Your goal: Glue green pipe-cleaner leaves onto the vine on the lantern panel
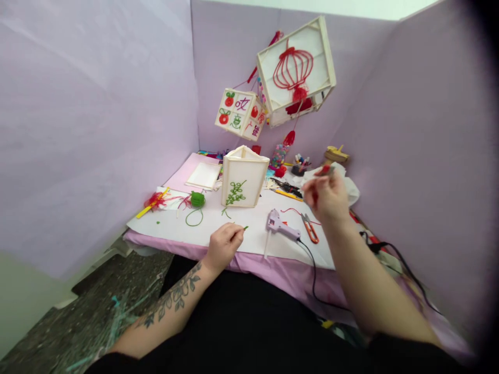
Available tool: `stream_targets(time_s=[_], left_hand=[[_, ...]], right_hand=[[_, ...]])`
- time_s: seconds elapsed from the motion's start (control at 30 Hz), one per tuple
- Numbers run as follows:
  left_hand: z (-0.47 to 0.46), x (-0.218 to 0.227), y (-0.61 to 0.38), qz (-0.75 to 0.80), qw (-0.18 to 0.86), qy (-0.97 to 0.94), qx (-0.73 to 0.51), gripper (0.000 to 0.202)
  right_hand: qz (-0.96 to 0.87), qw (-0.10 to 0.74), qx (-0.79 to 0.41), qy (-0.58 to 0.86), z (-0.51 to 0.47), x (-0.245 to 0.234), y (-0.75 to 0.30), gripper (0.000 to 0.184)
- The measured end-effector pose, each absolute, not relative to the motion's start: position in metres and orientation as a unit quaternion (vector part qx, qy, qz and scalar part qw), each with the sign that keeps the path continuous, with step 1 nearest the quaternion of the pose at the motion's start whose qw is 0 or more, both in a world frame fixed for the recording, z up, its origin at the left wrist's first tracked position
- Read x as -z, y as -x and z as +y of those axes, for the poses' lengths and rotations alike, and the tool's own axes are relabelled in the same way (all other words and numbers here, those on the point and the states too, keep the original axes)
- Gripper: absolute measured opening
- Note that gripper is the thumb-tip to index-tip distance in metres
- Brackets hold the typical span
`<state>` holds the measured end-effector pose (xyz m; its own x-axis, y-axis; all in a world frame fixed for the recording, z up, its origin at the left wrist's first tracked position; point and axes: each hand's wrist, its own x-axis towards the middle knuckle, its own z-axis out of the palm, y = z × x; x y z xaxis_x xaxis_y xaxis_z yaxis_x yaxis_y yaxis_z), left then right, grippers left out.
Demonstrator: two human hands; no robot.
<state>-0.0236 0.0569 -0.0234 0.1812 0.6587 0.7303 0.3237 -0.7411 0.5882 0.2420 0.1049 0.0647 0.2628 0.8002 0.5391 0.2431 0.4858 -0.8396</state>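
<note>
My left hand [226, 243] is closed near the table's front edge, pinching a short piece of green yarn [245, 228] whose tip sticks out past the fingers. My right hand [326, 196] is raised over the right side of the table, its fingers closed round a small red and grey object [326, 170], blurred by motion. Beyond my left hand a white three-sided lantern [249, 171] stands upright, with a leafy green yarn branch [236, 193] on its front panel. Loose green yarn bits [225, 212] lie at its foot.
A lilac glue gun [283, 226] with a black cord and orange-handled snips [311, 229] lie right of centre. Left are a green yarn ball [197, 199], red yarn [155, 200] and a white frame [203, 175]. Decorated lanterns [296, 67] hang above the back. Lilac walls enclose the table.
</note>
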Motion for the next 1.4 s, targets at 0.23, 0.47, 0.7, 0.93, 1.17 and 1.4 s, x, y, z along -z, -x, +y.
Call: stream_targets(time_s=[0.23, 0.47, 0.7, 0.93, 1.17, 1.4], left_hand=[[0.032, -0.028, 0.026, 0.358, 0.187, -0.759, -0.51, 0.015], [0.024, -0.038, 0.03, 0.336, 0.08, -0.804, -0.484, 0.012], [0.025, -0.035, 0.025, 0.339, 0.043, -0.817, -0.464, 0.014], [0.027, -0.033, 0.027, 0.343, 0.062, -0.819, -0.455, 0.015], [0.028, -0.03, 0.026, 0.343, 0.066, -0.825, -0.444, 0.015], [0.029, -0.03, 0.026, 0.34, 0.098, -0.82, -0.45, 0.013]], right_hand=[[-0.608, 0.546, -0.392, 0.422, 0.023, -0.016, -0.16, 0.038], [-0.622, 0.557, -0.346, 0.428, 0.009, -0.01, -0.145, 0.025], [-0.634, 0.554, -0.293, 0.453, 0.009, -0.008, -0.148, 0.049], [-0.596, 0.543, -0.358, 0.471, 0.01, -0.01, -0.144, 0.031], [-0.574, 0.539, -0.379, 0.487, 0.011, -0.013, -0.139, 0.021], [-0.582, 0.535, -0.377, 0.483, 0.01, -0.017, -0.137, 0.019]])
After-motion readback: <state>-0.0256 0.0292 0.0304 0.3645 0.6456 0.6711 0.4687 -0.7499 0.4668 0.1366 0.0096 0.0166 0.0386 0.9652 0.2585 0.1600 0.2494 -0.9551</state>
